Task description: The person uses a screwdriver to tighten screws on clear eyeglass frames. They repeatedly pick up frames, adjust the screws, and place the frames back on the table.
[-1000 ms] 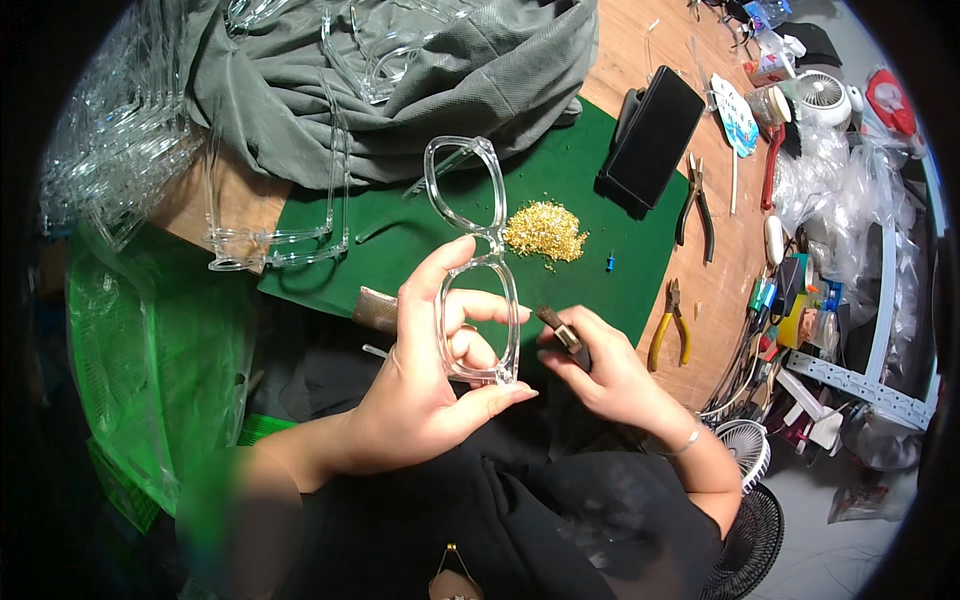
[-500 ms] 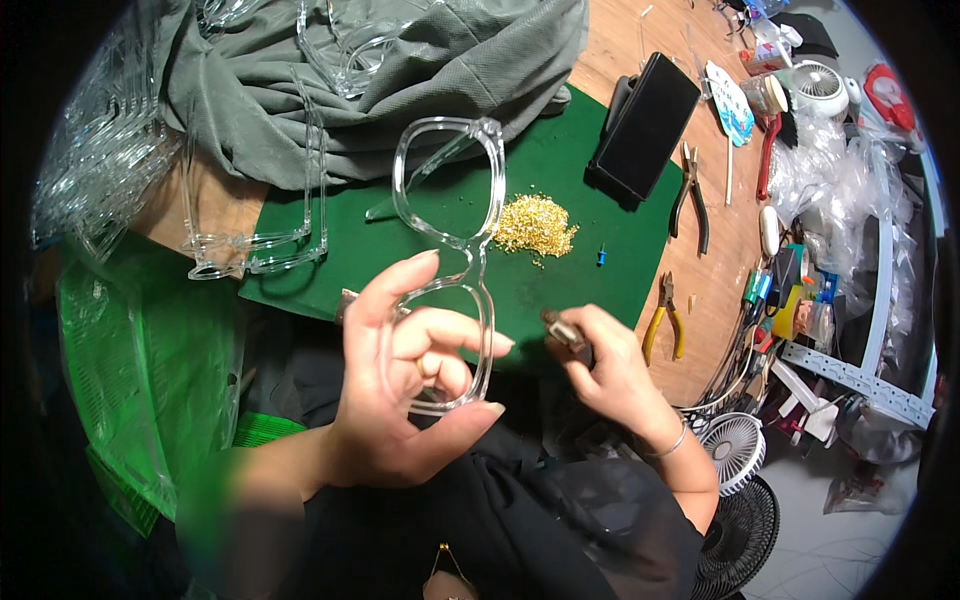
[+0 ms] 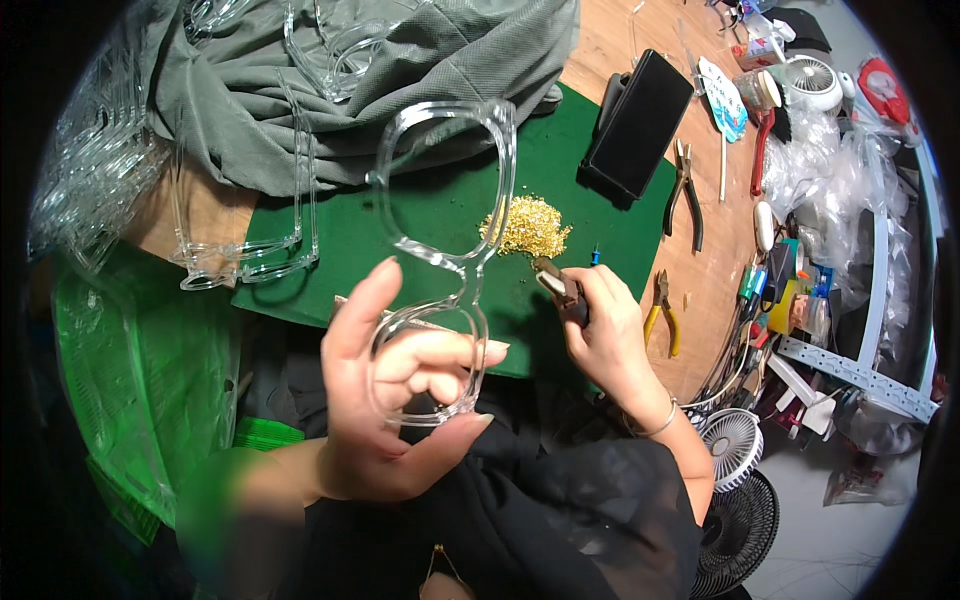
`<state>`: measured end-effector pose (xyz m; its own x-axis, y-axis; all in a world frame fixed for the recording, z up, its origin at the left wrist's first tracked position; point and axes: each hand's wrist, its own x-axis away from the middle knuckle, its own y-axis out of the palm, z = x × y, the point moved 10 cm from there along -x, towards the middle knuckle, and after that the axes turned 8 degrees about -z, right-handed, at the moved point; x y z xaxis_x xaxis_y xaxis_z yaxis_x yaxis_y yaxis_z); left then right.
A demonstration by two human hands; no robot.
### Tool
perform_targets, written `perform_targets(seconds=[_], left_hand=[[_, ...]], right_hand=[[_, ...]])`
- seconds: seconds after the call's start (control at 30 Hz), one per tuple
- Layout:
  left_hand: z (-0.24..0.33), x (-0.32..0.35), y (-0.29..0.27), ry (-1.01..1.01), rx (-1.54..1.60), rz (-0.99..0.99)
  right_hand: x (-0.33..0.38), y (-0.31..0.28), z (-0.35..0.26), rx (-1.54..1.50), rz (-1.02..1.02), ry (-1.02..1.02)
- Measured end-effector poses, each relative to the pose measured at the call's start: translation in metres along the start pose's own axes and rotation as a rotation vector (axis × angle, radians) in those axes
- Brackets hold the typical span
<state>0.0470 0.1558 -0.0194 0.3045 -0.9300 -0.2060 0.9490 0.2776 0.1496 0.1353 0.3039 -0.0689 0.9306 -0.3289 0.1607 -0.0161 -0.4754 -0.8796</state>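
My left hand [image 3: 365, 430] holds up a clear plastic eyeglass frame [image 3: 462, 268], standing on end, its lower lens rim between thumb and curled fingers. My right hand [image 3: 612, 335] grips small metal-headed pliers [image 3: 556, 284], partly hidden by the fingers. Their tip is at the near edge of a heap of tiny gold-coloured metal pieces [image 3: 530, 228]. Whether the jaws hold a piece is too small to tell. The heap lies on a green mat [image 3: 570, 130], with a small blue pin-like thing [image 3: 596, 255] to its right.
Another clear frame [image 3: 245, 250] stands at the mat's left edge. Grey cloth [image 3: 450, 70] covers the far side, with clear frames on it. A black phone [image 3: 645, 125], black-handled pliers [image 3: 684, 200] and yellow-handled pliers [image 3: 660, 315] lie right. Many clear frames [image 3: 90, 150] are piled far left.
My right hand has moved up with the pliers, to the near edge of the gold heap. The eyeglass frame in my left hand has turned slightly and shifted a little left.
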Motion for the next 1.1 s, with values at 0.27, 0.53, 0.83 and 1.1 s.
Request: perform_targets(seconds=[0.27, 0.53, 0.83, 1.1], left_hand=[[-0.004, -0.001, 0.0, -0.004, 0.109, 0.002], [-0.016, -0.014, 0.01, -0.046, 0.113, 0.037], [-0.013, -0.011, 0.023, -0.031, 0.181, 0.065], [-0.011, -0.005, 0.029, -0.014, 0.089, 0.01]], right_hand=[[-0.011, 0.024, 0.007, -0.056, 0.079, 0.01], [-0.01, 0.018, 0.016, -0.314, 0.034, 0.11], [0.011, -0.035, -0.071, -0.93, 0.064, -0.365], [0.018, -0.035, -0.073, -0.952, 0.134, -0.471]])
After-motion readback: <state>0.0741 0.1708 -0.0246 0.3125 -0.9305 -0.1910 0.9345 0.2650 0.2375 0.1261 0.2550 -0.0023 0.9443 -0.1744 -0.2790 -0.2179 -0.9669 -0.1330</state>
